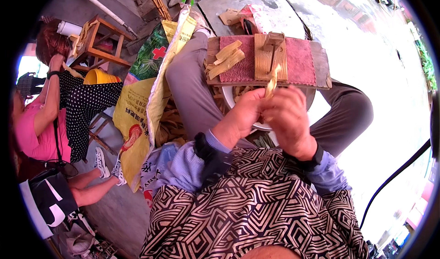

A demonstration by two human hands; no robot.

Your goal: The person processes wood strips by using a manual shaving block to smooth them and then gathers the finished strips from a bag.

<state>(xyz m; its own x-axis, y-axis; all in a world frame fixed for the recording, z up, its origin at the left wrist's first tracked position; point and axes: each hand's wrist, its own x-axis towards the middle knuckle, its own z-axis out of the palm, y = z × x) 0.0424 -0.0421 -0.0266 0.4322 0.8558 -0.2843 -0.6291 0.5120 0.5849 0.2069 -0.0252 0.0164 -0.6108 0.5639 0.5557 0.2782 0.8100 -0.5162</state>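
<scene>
Head view: a pale-yellow twisted strip [273,81] is held near mid-frame, right of centre, its lower end tucked between the left hand [240,114] and the right hand [290,119]. The strip is pinched by the left hand's thumb and fingers, as far as can be seen. The right hand's fingers are curled in at the same end, but they are blurred; whether the strip is gripped by them cannot be told.

Key relation: the free length points up the frame from the fingertips, long axis near vertical, top tilted slightly right. Its tip is overlapped in view with the lower part of a wooden block [262,59], just below a thin metal rod [272,59]; contact cannot be told. Both hands are about equally near the strip's base.

The block is set on a red cloth [300,59], spread over a wooden surface [322,69] laid across the thighs. Loose flat strips [226,63] are piled at that surface's left end, upper left of the hands. A white basin [228,94] is partly seen below, mostly covered. A yellow printed sack [133,105] is stood left of the knee; a co-worker [41,124] is seated at far left.
</scene>
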